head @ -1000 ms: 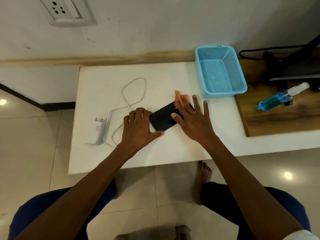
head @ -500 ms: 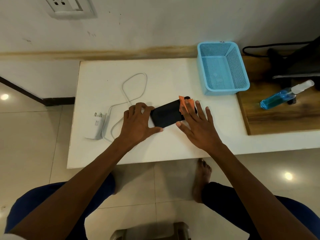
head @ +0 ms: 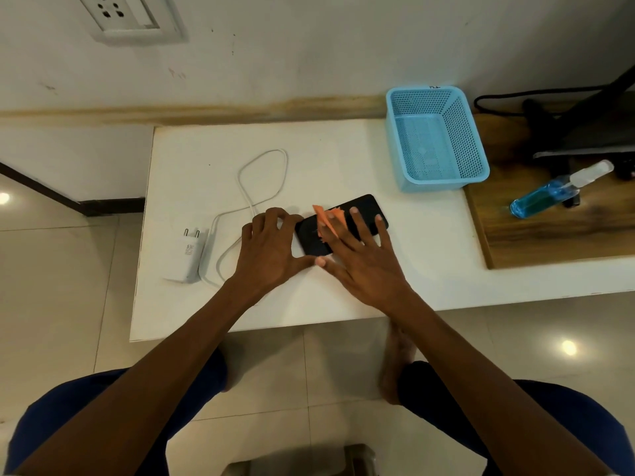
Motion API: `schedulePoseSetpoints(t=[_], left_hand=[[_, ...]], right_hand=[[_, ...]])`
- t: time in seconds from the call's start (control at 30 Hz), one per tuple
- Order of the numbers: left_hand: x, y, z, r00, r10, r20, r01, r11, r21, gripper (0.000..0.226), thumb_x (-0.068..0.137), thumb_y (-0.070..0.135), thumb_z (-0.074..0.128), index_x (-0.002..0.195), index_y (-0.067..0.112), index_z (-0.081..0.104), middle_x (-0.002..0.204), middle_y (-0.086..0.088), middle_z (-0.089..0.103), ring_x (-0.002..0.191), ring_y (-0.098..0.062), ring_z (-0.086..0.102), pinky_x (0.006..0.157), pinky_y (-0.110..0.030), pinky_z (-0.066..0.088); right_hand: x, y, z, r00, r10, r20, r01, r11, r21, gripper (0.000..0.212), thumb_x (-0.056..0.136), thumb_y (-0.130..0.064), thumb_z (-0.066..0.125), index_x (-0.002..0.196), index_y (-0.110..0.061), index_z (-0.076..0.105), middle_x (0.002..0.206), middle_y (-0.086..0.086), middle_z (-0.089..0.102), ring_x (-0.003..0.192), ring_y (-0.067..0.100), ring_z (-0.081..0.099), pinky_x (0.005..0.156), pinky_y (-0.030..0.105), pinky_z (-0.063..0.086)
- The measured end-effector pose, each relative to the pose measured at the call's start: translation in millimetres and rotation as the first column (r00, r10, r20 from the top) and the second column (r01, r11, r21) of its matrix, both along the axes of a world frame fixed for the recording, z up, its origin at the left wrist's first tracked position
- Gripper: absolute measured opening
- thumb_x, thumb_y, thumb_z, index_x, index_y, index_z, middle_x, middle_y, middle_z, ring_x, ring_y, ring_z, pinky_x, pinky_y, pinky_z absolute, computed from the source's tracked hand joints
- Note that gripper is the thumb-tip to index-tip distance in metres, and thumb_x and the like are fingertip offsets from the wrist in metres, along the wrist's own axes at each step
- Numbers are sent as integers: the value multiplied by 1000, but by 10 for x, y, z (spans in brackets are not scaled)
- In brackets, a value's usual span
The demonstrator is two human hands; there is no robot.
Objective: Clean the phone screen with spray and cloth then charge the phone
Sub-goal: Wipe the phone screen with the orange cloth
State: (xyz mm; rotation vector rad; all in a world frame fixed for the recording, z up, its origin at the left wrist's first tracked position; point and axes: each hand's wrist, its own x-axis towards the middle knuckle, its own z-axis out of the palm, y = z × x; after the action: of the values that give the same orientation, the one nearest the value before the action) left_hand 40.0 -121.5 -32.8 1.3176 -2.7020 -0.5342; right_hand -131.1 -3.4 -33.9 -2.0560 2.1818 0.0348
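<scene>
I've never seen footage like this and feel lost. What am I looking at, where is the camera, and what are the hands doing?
No machine here: a person wears a wide-angle camera on the head, looking down at their own arms, knees and a white table.

The left hand steadies one end of a black smartphone lying flat. The right hand, fingers straight, presses a small orange cloth onto its screen.

Beside them lie a white charger plug with its looped white cable, and an empty light-blue mesh basket. A clear spray bottle of blue liquid lies on a wooden board. A white wall socket is above.
</scene>
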Motion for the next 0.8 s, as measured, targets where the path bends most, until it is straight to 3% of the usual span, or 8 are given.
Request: schedulePoseSetpoints(t=[0.17,0.27,0.5,0.6,0.67,0.8], left_hand=[[-12,-5,7,1000,10,11,-10,1000,22,85,67,71,71,137,27,48,137,-4,43,126,-28,40,102,-41,31],[-20,-6,4,1000,10,30,-11,1000,24,85,68,70,71,138,28,47,139,-5,42,127,-28,39,103,-42,31],[-18,1,21,1000,20,-17,-19,999,41,82,69,69,71,135,25,51,137,-5,45,125,-28,41,101,-41,32],[-8,6,14,1000,-7,-20,7,1000,26,72,75,56,71,134,22,50,138,-9,44,125,-31,42,101,-44,33],[-6,4,7,1000,-13,-7,13,1000,10,69,76,51,72,134,21,50,139,-10,45,126,-32,43,102,-45,35],[-5,23,19,1000,-4,-8,4,1000,12,72,76,63,67,134,24,49,138,-8,45,124,-30,44,101,-44,35]], right_hand=[[-210,-22,39,966,-259,13,260,966,-11,75,95,-71,-4,159,-33,4,167,-3,12,154,29,7,120,61,8],[-165,-56,39,951,-306,45,307,952,-9,78,92,-74,-5,158,-32,-3,167,-1,8,154,27,2,121,60,4],[37,-206,38,978,-160,131,160,987,13,79,94,-71,-1,159,-27,12,167,-4,5,154,26,1,119,63,6],[212,-252,19,985,-57,161,58,998,-6,75,97,-69,7,159,-27,14,167,-4,7,154,26,4,118,64,10],[258,-271,17,988,-29,150,31,999,-13,74,97,-69,6,158,-28,15,167,-6,8,154,26,6,118,63,12],[161,-268,53,997,-37,66,38,999,-9,71,98,-68,7,158,-31,15,165,-4,20,152,31,15,118,63,13]])
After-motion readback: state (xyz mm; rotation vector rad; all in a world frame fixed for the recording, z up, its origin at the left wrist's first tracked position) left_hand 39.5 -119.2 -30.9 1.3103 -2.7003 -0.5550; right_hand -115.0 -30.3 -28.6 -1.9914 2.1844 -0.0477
